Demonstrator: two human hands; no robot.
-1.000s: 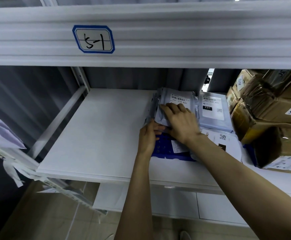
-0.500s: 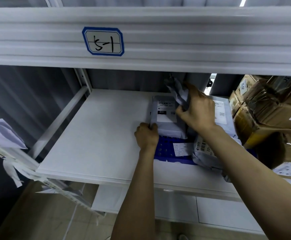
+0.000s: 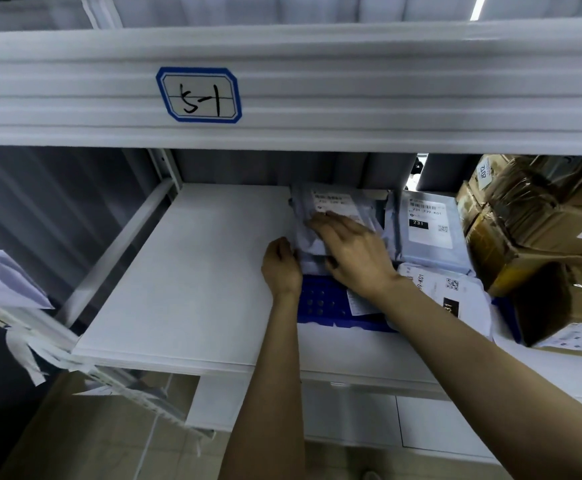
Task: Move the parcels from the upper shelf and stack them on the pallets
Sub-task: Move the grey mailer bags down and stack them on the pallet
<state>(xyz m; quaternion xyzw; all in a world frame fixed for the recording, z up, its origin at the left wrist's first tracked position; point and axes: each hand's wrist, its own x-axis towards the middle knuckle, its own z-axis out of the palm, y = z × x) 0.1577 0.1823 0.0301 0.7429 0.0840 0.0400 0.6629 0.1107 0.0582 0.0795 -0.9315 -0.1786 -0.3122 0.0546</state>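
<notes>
A grey parcel (image 3: 331, 206) with a white label lies on a small stack on the white shelf board (image 3: 196, 271). My right hand (image 3: 355, 254) rests on top of it, fingers spread over the label and thumb tucked at its near edge. At the stack's left edge my left hand (image 3: 281, 268) is curled against the grey parcel. Under the stack lies a blue parcel (image 3: 324, 306). Another grey parcel (image 3: 428, 226) marked 231 sits to the right, with a white parcel (image 3: 456, 299) in front of it.
Brown cardboard boxes (image 3: 542, 237) wrapped in tape fill the shelf's right end. A thick white beam (image 3: 352, 98) with a label reading 5-1 (image 3: 199, 95) hangs low over the shelf opening. Loose paper tags (image 3: 2, 289) hang at the left. Tiled floor shows below.
My right hand, which held a grey parcel lifted near the back of the shelf, has come down and now lies on the grey parcel on the stack. My left hand stays at the stack's left edge.
</notes>
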